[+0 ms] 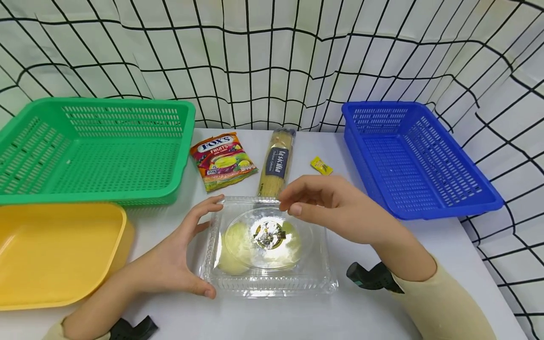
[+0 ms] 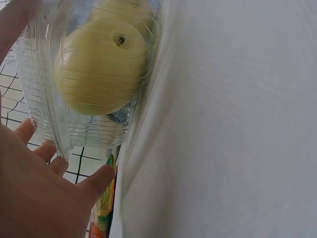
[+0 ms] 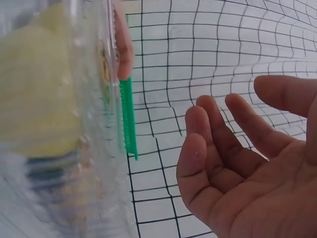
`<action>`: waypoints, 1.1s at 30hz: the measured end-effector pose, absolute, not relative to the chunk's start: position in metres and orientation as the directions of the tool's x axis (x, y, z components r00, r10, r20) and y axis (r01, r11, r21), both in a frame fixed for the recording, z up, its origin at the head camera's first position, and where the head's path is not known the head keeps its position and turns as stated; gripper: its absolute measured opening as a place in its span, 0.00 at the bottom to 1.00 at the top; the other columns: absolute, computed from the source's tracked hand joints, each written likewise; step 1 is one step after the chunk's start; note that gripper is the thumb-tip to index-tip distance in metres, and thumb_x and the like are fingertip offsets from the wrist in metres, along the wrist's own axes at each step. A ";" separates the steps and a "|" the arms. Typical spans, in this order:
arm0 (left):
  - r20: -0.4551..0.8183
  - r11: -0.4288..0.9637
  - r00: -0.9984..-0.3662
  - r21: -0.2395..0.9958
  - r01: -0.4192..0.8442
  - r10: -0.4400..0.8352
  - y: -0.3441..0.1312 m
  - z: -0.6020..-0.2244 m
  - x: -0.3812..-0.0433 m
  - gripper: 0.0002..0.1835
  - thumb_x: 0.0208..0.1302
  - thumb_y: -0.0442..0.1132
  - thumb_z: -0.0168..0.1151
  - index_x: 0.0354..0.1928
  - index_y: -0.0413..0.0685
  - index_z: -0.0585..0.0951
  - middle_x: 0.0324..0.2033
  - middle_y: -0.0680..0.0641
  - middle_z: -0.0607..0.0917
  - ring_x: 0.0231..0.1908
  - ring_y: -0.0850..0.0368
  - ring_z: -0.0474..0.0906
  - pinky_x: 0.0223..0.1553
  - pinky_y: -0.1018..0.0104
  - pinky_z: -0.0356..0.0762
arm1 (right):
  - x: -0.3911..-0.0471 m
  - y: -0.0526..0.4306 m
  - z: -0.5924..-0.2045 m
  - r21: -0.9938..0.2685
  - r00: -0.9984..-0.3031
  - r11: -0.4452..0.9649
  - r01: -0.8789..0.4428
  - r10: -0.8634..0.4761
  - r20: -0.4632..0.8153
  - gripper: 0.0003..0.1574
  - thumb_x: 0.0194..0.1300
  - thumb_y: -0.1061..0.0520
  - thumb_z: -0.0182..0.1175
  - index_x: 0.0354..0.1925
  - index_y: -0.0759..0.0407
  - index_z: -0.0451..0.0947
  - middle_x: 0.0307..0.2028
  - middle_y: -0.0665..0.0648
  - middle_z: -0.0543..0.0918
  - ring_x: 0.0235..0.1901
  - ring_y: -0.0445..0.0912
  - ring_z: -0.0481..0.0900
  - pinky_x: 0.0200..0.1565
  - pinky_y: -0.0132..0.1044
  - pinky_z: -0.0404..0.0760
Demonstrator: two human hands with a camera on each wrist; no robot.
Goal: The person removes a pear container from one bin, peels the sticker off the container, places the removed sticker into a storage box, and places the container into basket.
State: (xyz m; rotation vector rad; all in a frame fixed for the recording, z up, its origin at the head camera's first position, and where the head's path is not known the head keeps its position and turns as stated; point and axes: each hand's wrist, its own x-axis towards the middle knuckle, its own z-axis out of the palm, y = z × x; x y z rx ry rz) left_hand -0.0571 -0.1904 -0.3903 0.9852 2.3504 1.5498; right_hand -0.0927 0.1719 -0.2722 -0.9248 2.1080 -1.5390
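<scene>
A clear plastic clamshell box with a round gold-and-black label lies on the table. Pale yellow-green round fruits show through its walls. At its left side is my left hand, fingers spread, fingertips by the far left corner and thumb by the near left one; how firmly they touch the box I cannot tell. My right hand hovers over the box's far right part. In the right wrist view its fingers bend loosely, with nothing between them and a gap from the lid.
Behind the box lie a FOX'S candy bag, a pasta packet and a small yellow wrapped candy. A green basket and a yellow tray stand left, a blue basket right. Black-lined white sheeting surrounds the table.
</scene>
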 end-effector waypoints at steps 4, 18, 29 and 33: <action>0.213 0.242 -0.772 0.871 0.428 0.599 -0.191 -0.391 -0.057 0.78 0.31 0.45 0.98 0.85 0.55 0.54 0.87 0.47 0.48 0.85 0.51 0.46 0.76 0.72 0.62 | -0.092 0.162 -0.281 -0.923 -0.676 0.226 -0.311 -0.735 0.048 0.15 0.78 0.62 0.66 0.60 0.59 0.85 0.53 0.58 0.88 0.52 0.52 0.86 0.50 0.43 0.87; 0.176 0.242 -0.782 0.890 0.386 0.598 -0.187 -0.388 -0.056 0.81 0.30 0.44 0.98 0.86 0.52 0.53 0.87 0.51 0.47 0.85 0.52 0.45 0.77 0.72 0.61 | -0.095 0.149 -0.302 -0.833 -0.692 0.417 -0.365 -0.720 -0.057 0.28 0.67 0.62 0.77 0.63 0.49 0.85 0.51 0.45 0.88 0.48 0.47 0.80 0.42 0.43 0.84; 0.157 0.265 -0.790 0.888 0.375 0.593 -0.187 -0.386 -0.054 0.80 0.30 0.46 0.99 0.86 0.58 0.53 0.88 0.52 0.47 0.85 0.52 0.44 0.77 0.70 0.61 | -0.096 0.144 -0.308 -0.791 -0.673 0.444 -0.421 -0.737 -0.055 0.28 0.69 0.60 0.76 0.65 0.45 0.86 0.56 0.41 0.85 0.44 0.44 0.79 0.37 0.37 0.81; 0.158 0.271 -0.791 0.885 0.379 0.591 -0.187 -0.385 -0.055 0.80 0.30 0.46 0.99 0.86 0.59 0.53 0.87 0.51 0.47 0.85 0.52 0.44 0.77 0.70 0.62 | -0.096 0.142 -0.309 -0.780 -0.669 0.450 -0.436 -0.742 -0.055 0.28 0.70 0.59 0.75 0.66 0.45 0.85 0.56 0.41 0.86 0.45 0.43 0.80 0.38 0.37 0.82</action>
